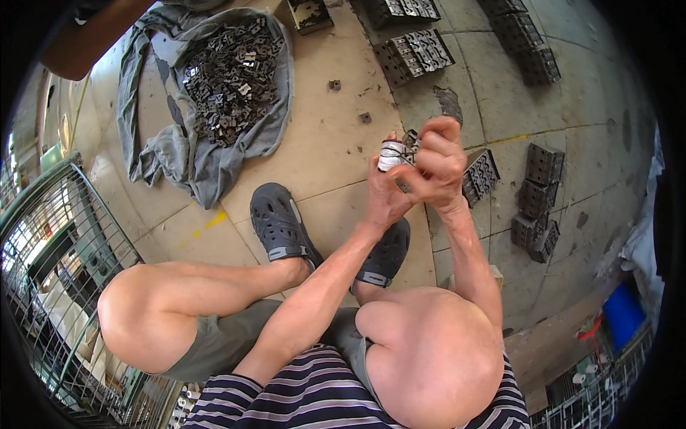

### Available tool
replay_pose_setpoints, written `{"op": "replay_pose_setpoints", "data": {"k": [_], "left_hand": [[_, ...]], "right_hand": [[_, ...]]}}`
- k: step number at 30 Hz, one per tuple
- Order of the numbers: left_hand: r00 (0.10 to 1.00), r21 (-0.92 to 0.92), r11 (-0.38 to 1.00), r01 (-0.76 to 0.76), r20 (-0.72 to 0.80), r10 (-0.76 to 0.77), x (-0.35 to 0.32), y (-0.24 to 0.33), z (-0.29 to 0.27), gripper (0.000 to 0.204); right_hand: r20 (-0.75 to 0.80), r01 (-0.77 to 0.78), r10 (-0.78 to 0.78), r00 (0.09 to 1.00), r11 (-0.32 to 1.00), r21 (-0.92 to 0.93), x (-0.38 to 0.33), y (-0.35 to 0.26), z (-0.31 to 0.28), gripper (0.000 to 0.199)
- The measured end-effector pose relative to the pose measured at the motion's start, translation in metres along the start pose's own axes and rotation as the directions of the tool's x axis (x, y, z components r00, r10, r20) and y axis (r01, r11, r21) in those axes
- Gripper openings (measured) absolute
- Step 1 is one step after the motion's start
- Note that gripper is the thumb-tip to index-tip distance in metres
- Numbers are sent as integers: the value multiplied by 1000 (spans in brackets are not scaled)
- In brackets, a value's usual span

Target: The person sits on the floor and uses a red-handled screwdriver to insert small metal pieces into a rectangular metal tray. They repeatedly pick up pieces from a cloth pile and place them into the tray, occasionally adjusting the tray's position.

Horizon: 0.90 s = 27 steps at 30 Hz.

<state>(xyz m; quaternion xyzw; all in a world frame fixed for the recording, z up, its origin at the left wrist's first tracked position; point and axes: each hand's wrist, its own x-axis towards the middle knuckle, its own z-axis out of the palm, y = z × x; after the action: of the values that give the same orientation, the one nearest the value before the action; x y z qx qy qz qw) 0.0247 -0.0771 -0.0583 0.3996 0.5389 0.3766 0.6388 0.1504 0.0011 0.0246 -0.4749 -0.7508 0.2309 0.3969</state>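
Scuffed tiles (500, 107), hands (439, 166), white wrapping (391, 155), ridged metal blocks (481, 176)

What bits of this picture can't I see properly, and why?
All in the head view:
- The little metal piece by the left hand: the fingers partly cover it, so its whole shape is hidden.
- The right shoe: partly behind the left forearm.
- The dark metal pile: pieces too small and overlapping to count.
- The metal block at the top: cut off by the edge.

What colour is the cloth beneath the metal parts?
The cloth is grey, in the head view.
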Motion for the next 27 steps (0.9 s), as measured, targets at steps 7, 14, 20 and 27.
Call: {"op": "replay_pose_setpoints", "data": {"k": [7,14,20,27], "left_hand": [[975,342,928,-148,-106,195,1,18,-6,81],[945,415,855,-311,43,323,42,23,-27,30],[981,408,894,-184,19,193,45,37,-26,46],[975,340,914,-222,68,211,50,42,-30,25]], "right_hand": [[-8,-253,469,883,490,834,-16,13,-4,24],[-2,-461,598,801,620,635,-48,24,23,25],[-23,-530,785,619,439,725,-56,21,30,15],[-65,-457,641,765,610,647,-53,20,33,16]]}}
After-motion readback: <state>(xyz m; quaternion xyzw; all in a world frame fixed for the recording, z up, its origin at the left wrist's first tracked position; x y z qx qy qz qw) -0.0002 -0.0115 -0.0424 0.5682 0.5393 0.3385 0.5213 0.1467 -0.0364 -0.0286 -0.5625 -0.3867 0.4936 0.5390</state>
